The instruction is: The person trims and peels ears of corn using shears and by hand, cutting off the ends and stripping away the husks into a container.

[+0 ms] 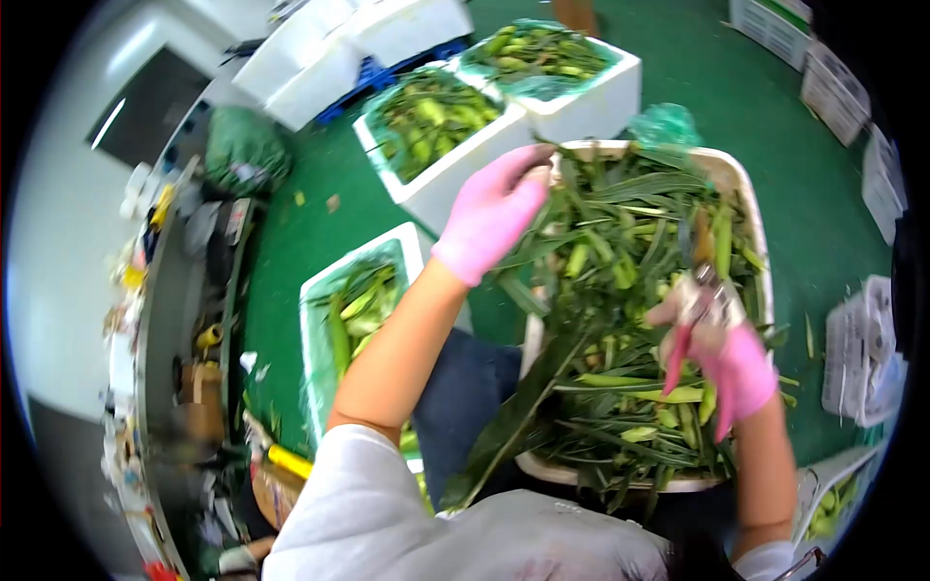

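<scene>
My left hand (492,215), in a pink glove with bare-looking fingertips, is closed in a pinch at the upper left rim of a large white tub (758,223). Green leaves run down beside its fingers; what exactly it pinches is hard to see. My right hand (733,363), gloved alike, grips pruning shears (705,274) with red handles over the tub's right side. Their blades point away from me, slightly blurred. Cut green leaves and husks (630,252) heap the tub. One long dark leaf (523,412) hangs over the near left rim toward my lap.
White foam boxes lined with green plastic hold corn ears and husks: two ahead (446,160) (591,107) and one (412,252) at my left. A cluttered shelf (145,368) lines the left wall. Plastic crates (857,353) stand at the right on the green floor (678,58).
</scene>
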The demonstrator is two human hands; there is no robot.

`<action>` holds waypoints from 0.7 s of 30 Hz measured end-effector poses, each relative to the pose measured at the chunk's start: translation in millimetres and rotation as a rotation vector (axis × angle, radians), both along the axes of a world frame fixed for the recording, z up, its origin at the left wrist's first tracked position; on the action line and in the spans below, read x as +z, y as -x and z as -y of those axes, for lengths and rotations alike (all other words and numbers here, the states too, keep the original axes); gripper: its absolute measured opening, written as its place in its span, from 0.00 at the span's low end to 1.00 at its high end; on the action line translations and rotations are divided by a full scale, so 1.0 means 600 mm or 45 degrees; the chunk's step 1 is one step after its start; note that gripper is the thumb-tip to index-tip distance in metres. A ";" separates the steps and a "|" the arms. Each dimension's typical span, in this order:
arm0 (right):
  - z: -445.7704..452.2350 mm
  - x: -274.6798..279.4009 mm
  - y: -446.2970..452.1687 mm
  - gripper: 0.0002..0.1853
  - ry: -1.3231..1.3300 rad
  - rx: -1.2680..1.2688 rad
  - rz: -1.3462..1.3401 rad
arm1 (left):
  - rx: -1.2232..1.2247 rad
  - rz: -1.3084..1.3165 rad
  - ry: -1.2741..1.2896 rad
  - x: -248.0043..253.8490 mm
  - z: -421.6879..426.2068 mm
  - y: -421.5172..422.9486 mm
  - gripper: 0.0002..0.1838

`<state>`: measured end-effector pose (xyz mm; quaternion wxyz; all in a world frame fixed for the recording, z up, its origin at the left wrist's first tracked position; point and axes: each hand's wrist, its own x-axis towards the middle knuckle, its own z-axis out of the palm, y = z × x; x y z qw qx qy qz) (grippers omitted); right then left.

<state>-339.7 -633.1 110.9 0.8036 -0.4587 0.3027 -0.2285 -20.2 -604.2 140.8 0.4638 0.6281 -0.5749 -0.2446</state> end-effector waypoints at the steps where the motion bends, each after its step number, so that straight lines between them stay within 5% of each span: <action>1: -0.053 -0.028 -0.031 0.32 -0.096 0.066 0.124 | 0.088 -0.227 0.065 -0.005 -0.057 -0.031 0.26; 4: -0.170 -0.141 -0.115 0.31 -0.328 0.351 0.162 | 0.615 -0.429 0.373 -0.078 -0.240 -0.128 0.28; 6: -0.215 -0.172 -0.130 0.31 -0.329 0.388 -0.259 | 1.067 -0.445 0.521 -0.175 -0.386 -0.197 0.25; 8: -0.252 -0.306 -0.117 0.29 -0.247 0.283 -0.310 | 1.427 -0.673 0.431 -0.266 -0.559 -0.248 0.19; 9: -0.249 -0.379 -0.104 0.29 0.165 0.439 -0.585 | 1.625 -0.627 0.328 -0.323 -0.645 -0.272 0.17; 11: -0.243 -0.395 -0.120 0.37 0.307 0.560 -0.869 | 1.874 -0.419 0.062 -0.402 -0.768 -0.277 0.14; 12: -0.224 -0.382 -0.129 0.35 -0.111 0.577 -0.884 | 1.924 -0.261 -0.086 -0.432 -0.807 -0.273 0.12; 14: -0.210 -0.430 -0.150 0.31 -0.142 0.478 -0.890 | 1.751 -0.458 -0.533 -0.486 -0.822 -0.272 0.15; 16: -0.214 -0.380 -0.165 0.27 -0.212 0.546 -0.808 | 1.475 -0.270 -0.804 -0.573 -0.787 -0.271 0.14; 18: -0.182 -0.378 -0.114 0.28 -0.460 0.657 -0.633 | 1.299 0.510 -0.502 -0.607 -0.711 -0.270 0.12; 21: -0.209 -0.244 -0.094 0.32 -0.373 0.264 -0.505 | 1.144 1.052 -0.575 -0.567 -0.596 -0.361 0.13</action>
